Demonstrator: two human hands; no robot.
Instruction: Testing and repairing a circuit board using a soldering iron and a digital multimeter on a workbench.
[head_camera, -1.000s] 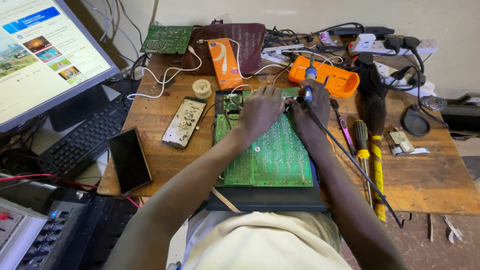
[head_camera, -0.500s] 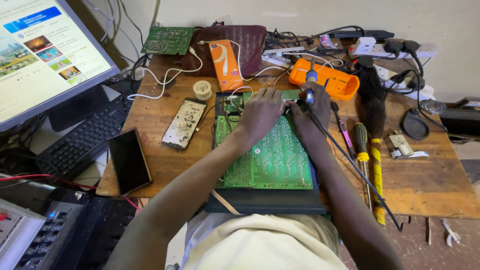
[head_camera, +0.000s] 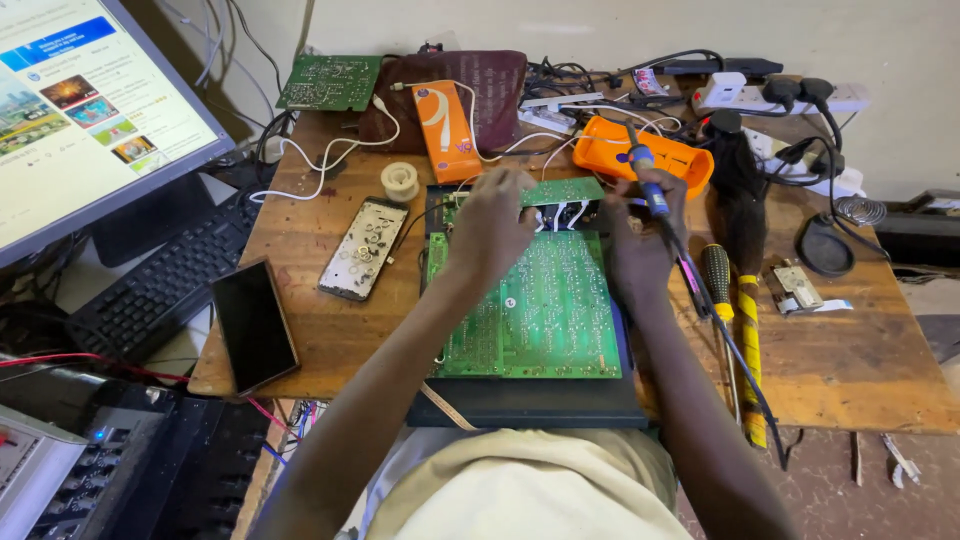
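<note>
A large green circuit board (head_camera: 535, 310) is seated in a shallow black housing (head_camera: 530, 405) at the near edge of a wooden workbench (head_camera: 860, 350). Its far end is pressed by the left hand (head_camera: 490, 225), fingers curled narrow. A blue-handled soldering iron (head_camera: 645, 175) is gripped in the right hand (head_camera: 640, 240). A monitor (head_camera: 90, 110) is stood to the left, against a pale wall.

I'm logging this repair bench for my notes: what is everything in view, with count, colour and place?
large green circuit board: one, table centre, on black case
small green circuit board: one, far left
blue-handled soldering iron: one, in right hand
orange plastic case: one, behind hands
dark smartphone: one, left edge
opened phone back: one, silver, left of board
yellow-black screwdriver: one, right
computer monitor: one, lit, far left
left hand: on board
right hand: gripping iron
</note>
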